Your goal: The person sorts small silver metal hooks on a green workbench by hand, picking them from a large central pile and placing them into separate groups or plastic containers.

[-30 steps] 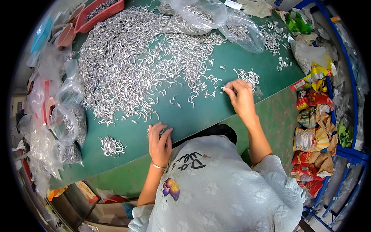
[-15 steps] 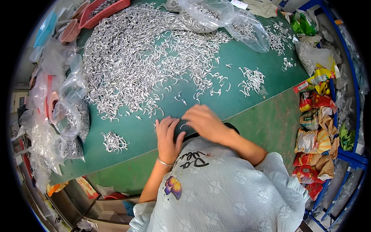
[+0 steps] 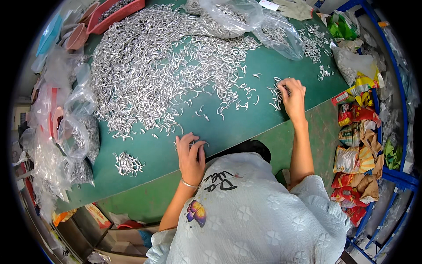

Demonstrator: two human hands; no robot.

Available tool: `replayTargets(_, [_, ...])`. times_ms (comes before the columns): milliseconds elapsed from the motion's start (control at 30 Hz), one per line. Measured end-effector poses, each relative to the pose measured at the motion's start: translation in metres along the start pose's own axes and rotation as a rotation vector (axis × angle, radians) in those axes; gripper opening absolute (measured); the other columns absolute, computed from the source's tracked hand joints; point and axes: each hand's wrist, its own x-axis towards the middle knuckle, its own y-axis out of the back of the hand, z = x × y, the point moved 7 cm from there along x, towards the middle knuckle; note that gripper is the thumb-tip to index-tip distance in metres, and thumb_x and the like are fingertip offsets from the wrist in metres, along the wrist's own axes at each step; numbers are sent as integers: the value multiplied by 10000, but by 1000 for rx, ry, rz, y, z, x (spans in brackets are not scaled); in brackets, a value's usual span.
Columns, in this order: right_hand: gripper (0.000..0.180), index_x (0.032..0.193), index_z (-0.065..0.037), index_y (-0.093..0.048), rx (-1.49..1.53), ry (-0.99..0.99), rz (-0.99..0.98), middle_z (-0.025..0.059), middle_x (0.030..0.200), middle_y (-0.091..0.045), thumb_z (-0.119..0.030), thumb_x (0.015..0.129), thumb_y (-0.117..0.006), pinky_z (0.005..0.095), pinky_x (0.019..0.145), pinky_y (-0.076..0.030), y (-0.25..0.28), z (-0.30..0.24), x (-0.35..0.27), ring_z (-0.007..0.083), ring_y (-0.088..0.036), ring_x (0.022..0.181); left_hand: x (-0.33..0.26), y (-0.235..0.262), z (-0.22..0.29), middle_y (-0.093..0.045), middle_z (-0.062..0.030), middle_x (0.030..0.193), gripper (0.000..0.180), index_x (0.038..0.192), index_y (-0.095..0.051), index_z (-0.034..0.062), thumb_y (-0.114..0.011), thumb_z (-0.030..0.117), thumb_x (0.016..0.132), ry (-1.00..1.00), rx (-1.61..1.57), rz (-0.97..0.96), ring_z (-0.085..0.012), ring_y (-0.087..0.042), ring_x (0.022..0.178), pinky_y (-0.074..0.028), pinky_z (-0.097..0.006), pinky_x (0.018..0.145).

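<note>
Just inside the table's near edge, my left hand (image 3: pixel 191 160) rests with bent fingers. A thin curved metal piece (image 3: pixel 206 143) shows at its index fingertip and thumb, apparently pinched there. Farther right, my right hand (image 3: pixel 293 96) is over a small pile of curved metal pieces (image 3: pixel 276 97), thumb and fingers drawn together; what lies between the fingertips is hidden. A large spread of similar silvery pieces (image 3: pixel 140 66) covers the far left and middle of the table. Another small pile (image 3: pixel 128 164) sits left of my left hand.
The green table (image 3: pixel 228 132) ends close to my body. Plastic bags of metal parts (image 3: pixel 83 136) line its left side; another clear bag (image 3: pixel 281 37) and tiny parts (image 3: pixel 314 44) lie far right. A red tray (image 3: pixel 112 17) stands far left. Colourful packages (image 3: pixel 354 158) fill a blue rack.
My right hand has moved away from beside my left hand, out to the right and farther off, onto the small pile. My left hand stays in place, its index finger and thumb more bent.
</note>
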Motion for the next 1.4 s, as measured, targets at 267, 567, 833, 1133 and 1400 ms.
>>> replayTargets(267, [40,833,-28,-689,460,-91,-66,99,823,-676,-57,808,-702,336,691,-486,8,-47,-12,254,-621,757,2,2,4,-572,-132,1072,286,1030,-627,30,-561,-109,789,-1,6,-23,-341,-556,1122,-258,-586,1103])
replayTargets(567, [155,944,-64,-681,583,262,-363,65,941,-648,-108,800,-719,368,867,-389,-56,-165,-73,247,-573,914,4,2,8,-568,-123,1135,314,1116,-622,40,-641,24,803,-8,-9,-98,-347,-528,1162,-220,-598,1111])
replayTargets(833, [116,907,-64,-686,150,-125,150,78,977,-618,-40,794,-687,388,829,-395,18,-17,-46,286,-534,922,1,-2,6,-573,-89,1110,220,960,-665,72,-696,-1,755,-29,40,-75,-335,-529,1165,-266,-604,1088])
replayTargets(1133, [129,911,-99,-686,-6,79,-29,21,1010,-584,-83,785,-710,370,843,-336,15,-19,-28,242,-499,949,2,-1,5,-599,-77,1023,192,923,-665,51,-683,-46,759,-28,25,-48,-313,-562,1140,-269,-588,1099])
replayTargets(1400, [201,933,-96,-650,-43,52,-45,38,1028,-564,-104,756,-744,396,854,-343,4,-20,-26,253,-498,989,2,-1,6,-600,-78,1026,198,920,-667,44,-686,-58,752,-37,25,-42,-311,-569,1135,-278,-586,1096])
